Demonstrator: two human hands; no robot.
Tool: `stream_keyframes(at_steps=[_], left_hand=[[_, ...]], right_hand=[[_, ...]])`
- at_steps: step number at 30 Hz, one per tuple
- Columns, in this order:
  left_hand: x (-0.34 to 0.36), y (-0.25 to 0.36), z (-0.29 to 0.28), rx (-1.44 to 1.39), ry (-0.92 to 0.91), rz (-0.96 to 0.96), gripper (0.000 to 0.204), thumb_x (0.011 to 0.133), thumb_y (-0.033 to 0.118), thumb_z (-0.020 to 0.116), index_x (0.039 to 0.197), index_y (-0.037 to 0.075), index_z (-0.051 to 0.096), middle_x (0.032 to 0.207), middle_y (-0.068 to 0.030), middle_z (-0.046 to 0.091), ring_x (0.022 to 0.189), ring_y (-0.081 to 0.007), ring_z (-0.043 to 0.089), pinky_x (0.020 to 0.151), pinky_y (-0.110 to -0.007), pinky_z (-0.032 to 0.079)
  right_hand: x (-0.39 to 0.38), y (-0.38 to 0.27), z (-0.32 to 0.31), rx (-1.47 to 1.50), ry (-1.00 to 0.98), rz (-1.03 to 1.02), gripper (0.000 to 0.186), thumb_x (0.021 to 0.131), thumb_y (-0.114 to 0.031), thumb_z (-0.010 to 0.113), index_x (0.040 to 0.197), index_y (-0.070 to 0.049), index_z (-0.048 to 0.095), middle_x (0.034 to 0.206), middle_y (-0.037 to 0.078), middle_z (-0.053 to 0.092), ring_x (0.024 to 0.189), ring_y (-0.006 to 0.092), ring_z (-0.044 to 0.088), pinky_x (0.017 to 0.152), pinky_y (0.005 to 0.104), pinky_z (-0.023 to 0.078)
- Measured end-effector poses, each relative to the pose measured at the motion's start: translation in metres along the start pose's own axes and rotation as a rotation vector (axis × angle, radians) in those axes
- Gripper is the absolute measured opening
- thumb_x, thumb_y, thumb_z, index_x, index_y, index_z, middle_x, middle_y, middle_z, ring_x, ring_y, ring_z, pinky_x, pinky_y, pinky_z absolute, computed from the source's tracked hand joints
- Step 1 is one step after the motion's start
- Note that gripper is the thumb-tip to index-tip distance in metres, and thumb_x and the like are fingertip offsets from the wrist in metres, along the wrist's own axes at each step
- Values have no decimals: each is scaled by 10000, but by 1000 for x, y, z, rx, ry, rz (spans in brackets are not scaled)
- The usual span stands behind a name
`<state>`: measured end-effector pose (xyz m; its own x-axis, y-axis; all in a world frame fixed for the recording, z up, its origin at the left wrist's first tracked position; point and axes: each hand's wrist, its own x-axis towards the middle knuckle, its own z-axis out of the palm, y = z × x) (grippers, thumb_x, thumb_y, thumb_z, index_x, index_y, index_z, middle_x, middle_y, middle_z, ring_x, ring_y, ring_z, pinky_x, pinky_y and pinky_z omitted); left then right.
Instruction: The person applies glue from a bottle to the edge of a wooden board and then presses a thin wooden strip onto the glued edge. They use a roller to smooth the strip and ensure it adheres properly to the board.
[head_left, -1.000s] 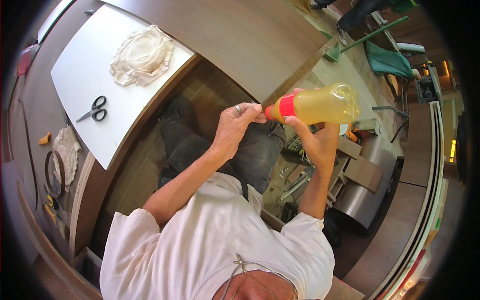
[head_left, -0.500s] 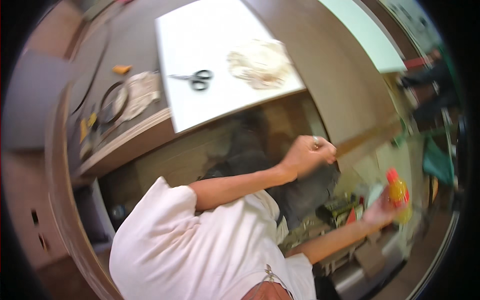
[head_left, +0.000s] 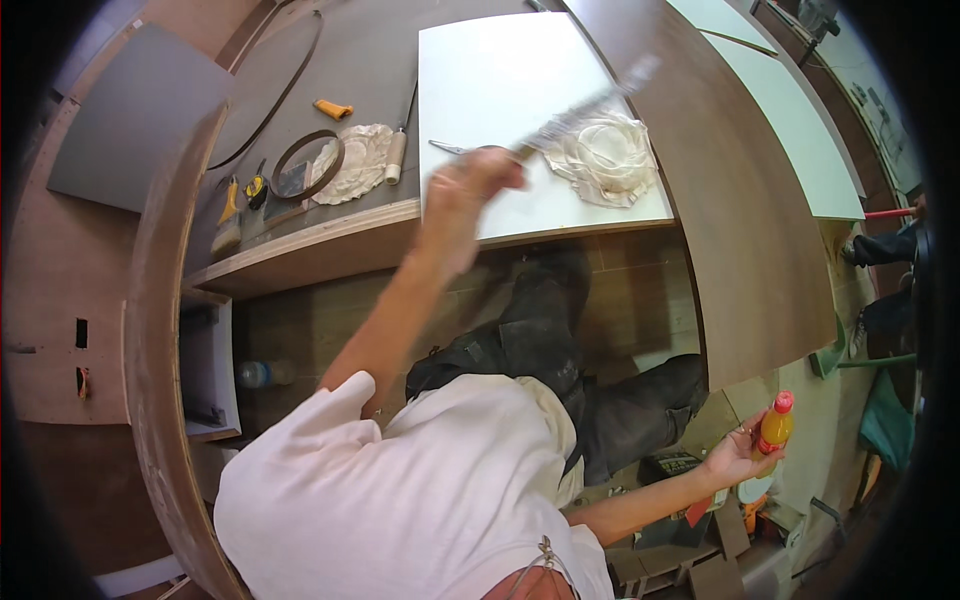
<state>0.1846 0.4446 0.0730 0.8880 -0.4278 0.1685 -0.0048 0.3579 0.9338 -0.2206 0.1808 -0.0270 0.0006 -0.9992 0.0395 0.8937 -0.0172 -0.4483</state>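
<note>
Swung leftward since moments earlier, the left hand (head_left: pixel 465 195) clamps its fingers on a blurred slender item (head_left: pixel 588 112); it slants up-right over a white board (head_left: pixel 490 70). Right hand (head_left: pixel 735 457) fingers wrap a bottle (head_left: pixel 777 428); cap uppermost.

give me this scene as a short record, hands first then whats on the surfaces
left hand: raised over the white board, gripping a long blurred thing, kind unclear
right hand: around a bottle
bottle: red cap on, yellow-orange contents
on white board: crumpled cloth; scissors, partly hidden by the left hand
left of white board: brown hoop, brush, orange piece
</note>
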Motion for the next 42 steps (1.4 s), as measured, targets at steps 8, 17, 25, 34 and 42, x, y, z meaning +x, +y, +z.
stream_keyframes(at_steps=[8, 17, 25, 34, 42], left_hand=[[80, 9, -164, 87, 491, 104, 300, 881, 210, 703, 1044, -40, 670, 954, -117, 714, 884, -196, 696, 893, -306, 524], [177, -42, -292, 160, 663, 29, 262, 865, 92, 697, 1035, -101, 646, 938, -162, 698, 797, -231, 714, 763, -290, 615], [221, -67, -431, -82, -231, -217, 407, 1043, 180, 459, 1420, 29, 429, 1353, -137, 560, 1170, -214, 589, 1002, -334, 515], [208, -63, -172, 527, 189, 326, 425, 1006, 143, 518, 1389, -40, 495, 1258, -189, 587, 1020, -235, 658, 886, -304, 550], [129, -84, 173, 718, -782, 485, 328, 1007, 138, 551, 1327, 86, 601, 1304, -107, 602, 1134, -247, 620, 986, -370, 503]], right_hand=[[8, -4, -14, -39, 42, -47, 539, 958, -301, 658, 1323, 59, 491, 1338, 198, 528, 1204, 344, 551, 1095, 485, 477], [12, -17, -46, -42, 103, -75, 531, 956, -297, 659, 1292, 81, 498, 1321, 198, 541, 1198, 337, 556, 1089, 463, 481], [12, -5, -64, 167, 159, -30, 387, 935, -245, 684, 1240, -36, 568, 1266, 144, 610, 1165, 297, 582, 1059, 482, 472], [35, -24, -18, 55, 98, -347, 341, 938, -311, 697, 1163, -74, 599, 1141, 71, 646, 1105, 216, 613, 1037, 484, 503], [101, -86, 14, -680, 92, -502, 356, 920, -244, 712, 1174, -55, 549, 1097, 79, 645, 987, 205, 669, 853, 440, 604]])
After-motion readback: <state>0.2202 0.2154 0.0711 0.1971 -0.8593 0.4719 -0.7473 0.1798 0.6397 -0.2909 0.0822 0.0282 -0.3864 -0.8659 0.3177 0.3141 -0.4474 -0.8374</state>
